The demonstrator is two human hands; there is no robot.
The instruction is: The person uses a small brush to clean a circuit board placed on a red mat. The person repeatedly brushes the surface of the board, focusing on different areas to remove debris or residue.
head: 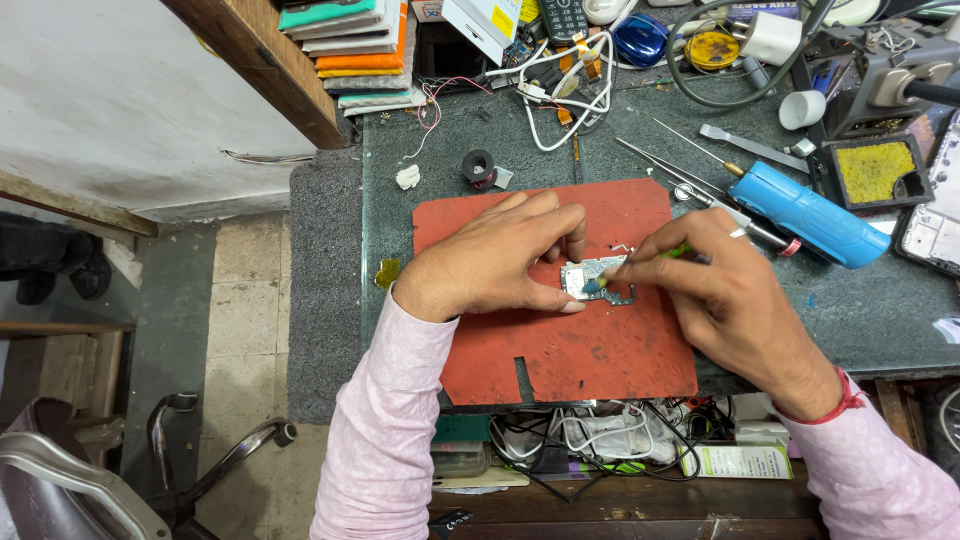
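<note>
Steadying circuit board (597,278), perhaps brushing.

The person wears a soft, light pink shirt with long sleeves. The left sleeve (385,430) has tiny dots or a fine print on it and some wrinkles in the cloth. It ends at the wrist, so the left hand (495,260) is bare. The right sleeve (875,475) is the same light pink cloth with folds in it. Around the right wrist is a thin red thread band (835,400) with a small knot sticking out. The right hand (725,290) is bare too. The fingernails are short. No gloves are worn.
</note>
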